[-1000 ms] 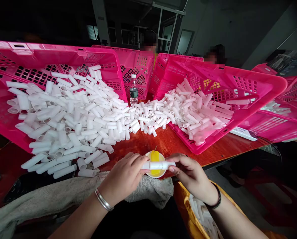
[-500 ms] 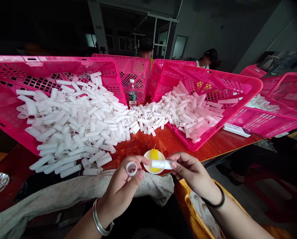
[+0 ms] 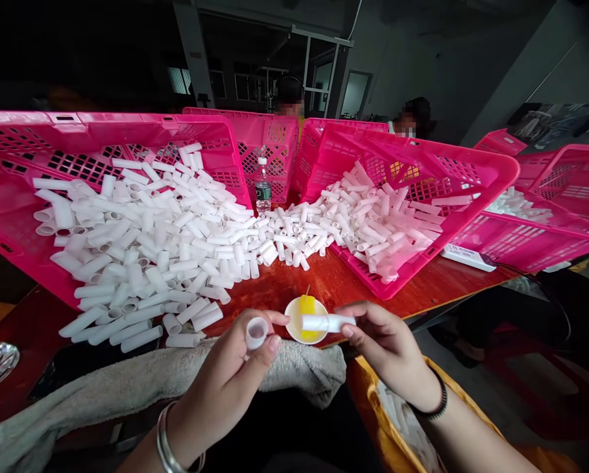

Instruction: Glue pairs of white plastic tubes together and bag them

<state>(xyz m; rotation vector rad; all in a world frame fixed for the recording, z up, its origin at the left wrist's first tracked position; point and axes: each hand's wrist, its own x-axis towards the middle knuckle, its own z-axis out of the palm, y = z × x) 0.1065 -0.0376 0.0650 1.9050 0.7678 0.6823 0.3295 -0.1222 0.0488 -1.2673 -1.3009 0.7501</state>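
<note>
My left hand point(image 3: 235, 374) pinches a short white plastic tube point(image 3: 256, 332), its open end facing me. My right hand point(image 3: 386, 345) holds a longer white tube point(image 3: 327, 322) sideways by one end, just above a small white dish of yellow liquid point(image 3: 305, 319) with a thin stick in it. The dish sits at the near edge of the red-brown table point(image 3: 324, 279). The two tubes are apart, a short gap between them.
Tipped pink crates spill several white tubes: one on the left point(image 3: 23, 164), one on the right point(image 3: 423, 171). A water bottle point(image 3: 262, 187) stands between them. A grey towel point(image 3: 141, 381) lies on my lap edge. A yellow bag point(image 3: 398, 427) with tubes sits below right. Two people sit behind the crates.
The two tubes were joined in one line between both hands; they have come apart. My left hand turned the short piece open end toward me and drew it left and down.
</note>
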